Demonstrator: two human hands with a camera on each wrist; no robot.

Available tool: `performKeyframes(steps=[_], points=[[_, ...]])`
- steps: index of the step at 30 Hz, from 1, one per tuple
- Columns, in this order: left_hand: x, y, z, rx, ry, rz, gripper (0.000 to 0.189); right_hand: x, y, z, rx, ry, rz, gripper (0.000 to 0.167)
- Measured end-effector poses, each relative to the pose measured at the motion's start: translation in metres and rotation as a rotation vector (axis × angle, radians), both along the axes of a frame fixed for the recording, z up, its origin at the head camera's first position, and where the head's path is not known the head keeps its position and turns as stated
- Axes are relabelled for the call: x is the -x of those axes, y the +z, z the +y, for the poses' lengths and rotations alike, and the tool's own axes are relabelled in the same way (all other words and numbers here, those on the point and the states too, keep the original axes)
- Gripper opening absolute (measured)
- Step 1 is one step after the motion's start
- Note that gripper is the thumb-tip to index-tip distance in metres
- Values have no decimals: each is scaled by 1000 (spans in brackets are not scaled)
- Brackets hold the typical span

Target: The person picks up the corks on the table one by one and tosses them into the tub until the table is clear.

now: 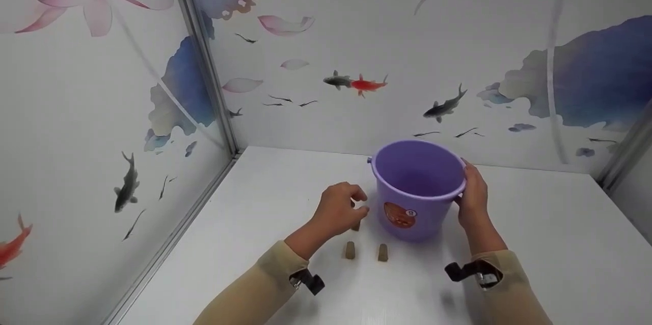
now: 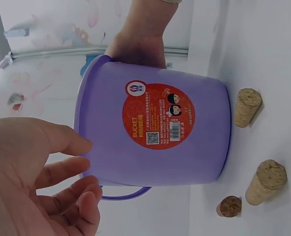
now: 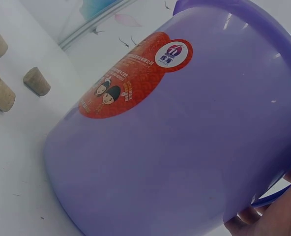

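A purple bucket (image 1: 420, 218) with a red round label (image 2: 158, 115) stands upright on the white table. My right hand (image 1: 473, 195) grips its right side just below the rim; in the right wrist view fingers (image 3: 248, 216) show by the bucket handle (image 3: 271, 197). My left hand (image 1: 340, 208) hovers at the bucket's left with bent fingers spread from the thumb and nothing between them. Below it are three tapered corks: one cork (image 1: 350, 250) in front, another cork (image 1: 383, 252) to its right, and a third cork (image 1: 356, 225) partly hidden by the hand.
White wall panels (image 1: 356, 126) printed with fish and lotus flowers close off the back and left of the table (image 1: 275, 177). A metal frame strip (image 1: 204, 60) runs up the left corner. Each sleeve carries a black wrist mount (image 1: 310, 281).
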State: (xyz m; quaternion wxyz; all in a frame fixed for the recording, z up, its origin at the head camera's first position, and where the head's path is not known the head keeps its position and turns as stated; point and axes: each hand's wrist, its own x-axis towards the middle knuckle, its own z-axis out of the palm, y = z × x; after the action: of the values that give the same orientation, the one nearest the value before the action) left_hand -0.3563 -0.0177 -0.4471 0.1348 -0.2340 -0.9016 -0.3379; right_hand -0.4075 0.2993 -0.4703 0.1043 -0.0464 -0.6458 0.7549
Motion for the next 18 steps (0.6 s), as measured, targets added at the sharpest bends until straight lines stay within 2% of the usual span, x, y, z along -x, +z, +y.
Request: performKeyframes(steps=[9, 18], points=[[2, -26, 0, 66, 6, -40, 17, -1, -1, 0, 9, 0, 13, 58], [3, -41, -4, 89, 5, -131, 18, -2, -1, -1, 13, -13, 27, 58]])
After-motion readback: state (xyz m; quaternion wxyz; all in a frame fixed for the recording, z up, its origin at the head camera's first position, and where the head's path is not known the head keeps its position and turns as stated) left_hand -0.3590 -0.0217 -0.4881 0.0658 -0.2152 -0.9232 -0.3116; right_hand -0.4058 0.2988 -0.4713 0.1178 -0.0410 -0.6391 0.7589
